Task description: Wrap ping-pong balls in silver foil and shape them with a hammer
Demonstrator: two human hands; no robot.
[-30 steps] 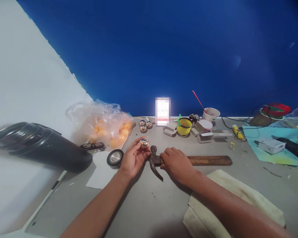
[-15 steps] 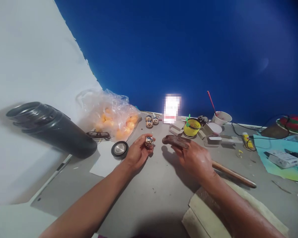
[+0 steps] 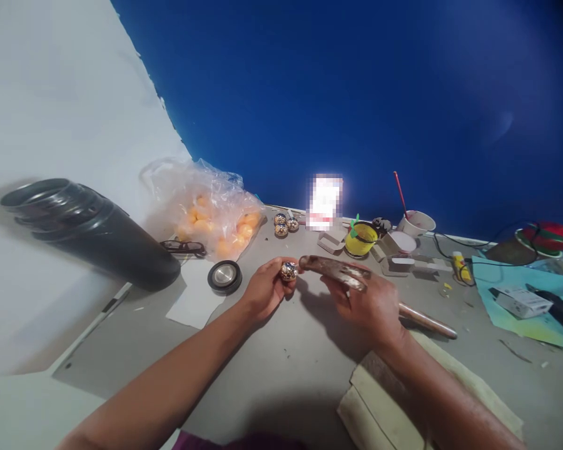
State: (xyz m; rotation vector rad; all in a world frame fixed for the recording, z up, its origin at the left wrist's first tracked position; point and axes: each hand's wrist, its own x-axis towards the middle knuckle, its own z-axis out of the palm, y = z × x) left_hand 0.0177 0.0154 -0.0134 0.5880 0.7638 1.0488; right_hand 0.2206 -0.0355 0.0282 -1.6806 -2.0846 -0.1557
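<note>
A shiny silver patterned ball [image 3: 289, 271] is pinched between the thumb and fingers of my left hand [image 3: 267, 284], just above the tabletop. My right hand [image 3: 368, 306] grips a claw hammer [image 3: 333, 269] close to its head. The hammer's worn metal head points left, its striking end near the ball; from this angle I cannot tell whether they touch. Its wooden handle [image 3: 429, 322] sticks out behind my right wrist. Several similar shiny balls [image 3: 281, 229] lie together farther back on the table.
To the left are a large dark flask [image 3: 98, 231], its round lid [image 3: 224, 277], glasses [image 3: 184, 248] and a plastic bag of orange items [image 3: 216, 225]. At right stand a yellow cup [image 3: 361, 240], a white cup [image 3: 417, 222] and a glue stick [image 3: 461, 267]. A folded cloth [image 3: 385, 400] lies in front.
The hammer head has come left, closer to the ball, and has turned so its claw shows. My left hand still holds the ball, now tilted a little differently.
</note>
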